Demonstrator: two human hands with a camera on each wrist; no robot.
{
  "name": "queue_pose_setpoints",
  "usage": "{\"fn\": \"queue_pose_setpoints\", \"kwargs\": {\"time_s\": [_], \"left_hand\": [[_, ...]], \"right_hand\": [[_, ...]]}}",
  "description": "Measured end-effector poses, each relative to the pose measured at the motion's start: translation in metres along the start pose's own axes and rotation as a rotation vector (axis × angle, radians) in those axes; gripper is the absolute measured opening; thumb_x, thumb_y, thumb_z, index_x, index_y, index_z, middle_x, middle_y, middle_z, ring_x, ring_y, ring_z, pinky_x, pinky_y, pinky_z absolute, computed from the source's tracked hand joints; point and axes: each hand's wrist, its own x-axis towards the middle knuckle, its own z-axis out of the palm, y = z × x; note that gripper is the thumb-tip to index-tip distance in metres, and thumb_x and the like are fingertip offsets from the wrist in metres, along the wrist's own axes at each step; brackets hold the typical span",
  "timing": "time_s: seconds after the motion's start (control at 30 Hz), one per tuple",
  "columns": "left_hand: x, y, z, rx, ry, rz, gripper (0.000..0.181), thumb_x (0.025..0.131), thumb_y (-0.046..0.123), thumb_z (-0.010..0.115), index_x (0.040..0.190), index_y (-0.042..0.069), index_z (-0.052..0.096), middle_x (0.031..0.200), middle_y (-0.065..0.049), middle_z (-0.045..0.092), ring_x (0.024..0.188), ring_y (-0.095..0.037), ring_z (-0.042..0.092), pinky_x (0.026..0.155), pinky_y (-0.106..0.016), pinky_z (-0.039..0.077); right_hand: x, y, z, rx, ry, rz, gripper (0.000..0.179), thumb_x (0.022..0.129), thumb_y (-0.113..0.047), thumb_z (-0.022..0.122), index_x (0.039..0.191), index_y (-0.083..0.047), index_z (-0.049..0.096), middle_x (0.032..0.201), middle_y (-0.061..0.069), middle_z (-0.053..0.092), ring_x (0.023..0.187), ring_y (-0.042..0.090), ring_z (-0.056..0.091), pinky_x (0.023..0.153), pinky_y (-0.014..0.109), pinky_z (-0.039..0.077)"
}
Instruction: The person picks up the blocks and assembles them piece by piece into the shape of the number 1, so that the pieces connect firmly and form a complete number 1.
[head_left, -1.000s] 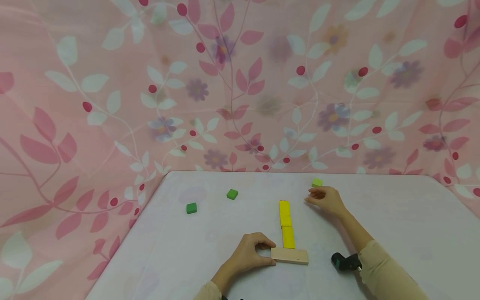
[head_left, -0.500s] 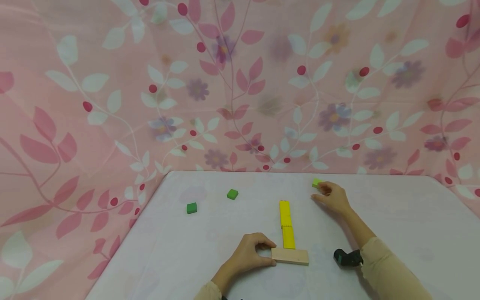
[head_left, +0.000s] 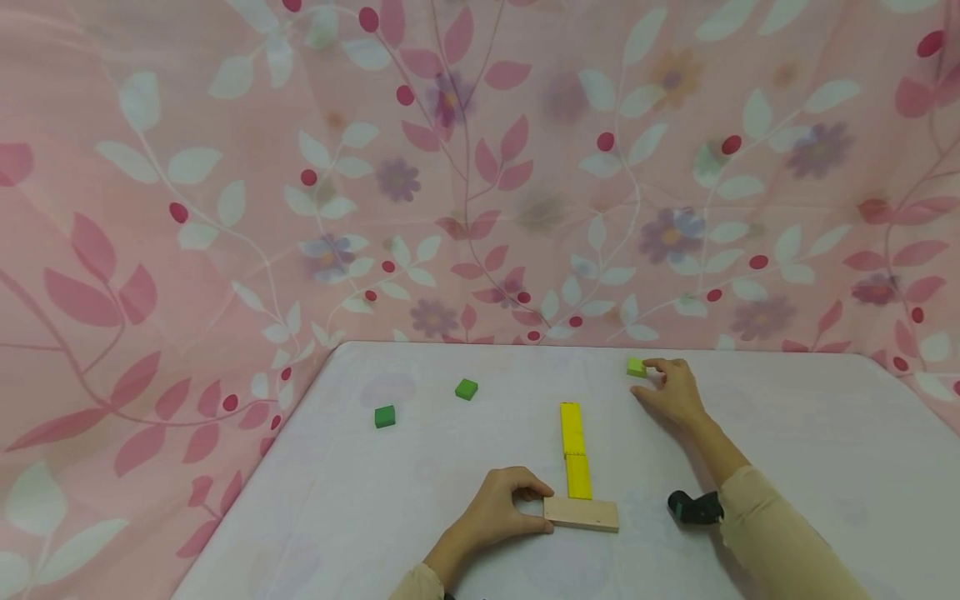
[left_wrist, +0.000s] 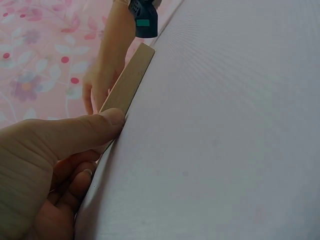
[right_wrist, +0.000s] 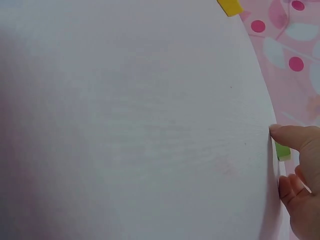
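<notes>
My left hand [head_left: 498, 507] pinches the left end of a flat, plain wooden block [head_left: 581, 514], thumb on the near side and fingers on the far side. The block lies crosswise at the near end of a yellow strip [head_left: 574, 450] that has a seam partway along it. At the far side of the table my right hand [head_left: 677, 398] has its thumb and fingers spread beside a small light green block [head_left: 636, 367]. An index fingertip overlaps that block's right edge in the head view. In the right wrist view, the light green block [right_wrist: 283, 151] shows between thumb and fingers.
Two small green blocks, one mid-green [head_left: 467, 389] and one darker [head_left: 385, 417], lie on the left half of the white-covered table [head_left: 322, 500]. A black device [head_left: 693, 507] is worn at the right wrist. Floral pink cloth [head_left: 480, 167] hangs behind.
My right hand has moved right and farther back, to the right side of the light green block, which shows more fully. The left hand and wooden block stay in place.
</notes>
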Motion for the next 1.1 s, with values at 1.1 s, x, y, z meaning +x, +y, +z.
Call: {"fn": "queue_pose_setpoints", "kwargs": {"time_s": [1.1], "left_hand": [[0.0,-0.002,0.0,0.017,-0.006,-0.015,0.032,0.065,0.021,0.078,0.092,0.009,0.067,0.086,0.006,0.064,0.076,-0.002,0.055,0.068,-0.016,0.047]], "right_hand": [[0.02,0.005,0.005,-0.062,-0.077,-0.08,0.036,0.077,-0.004,0.066,0.107,0.014,0.055,0.104,0.03,0.056,0.097,0.043,0.052,0.081,0.051,0.042]]}}
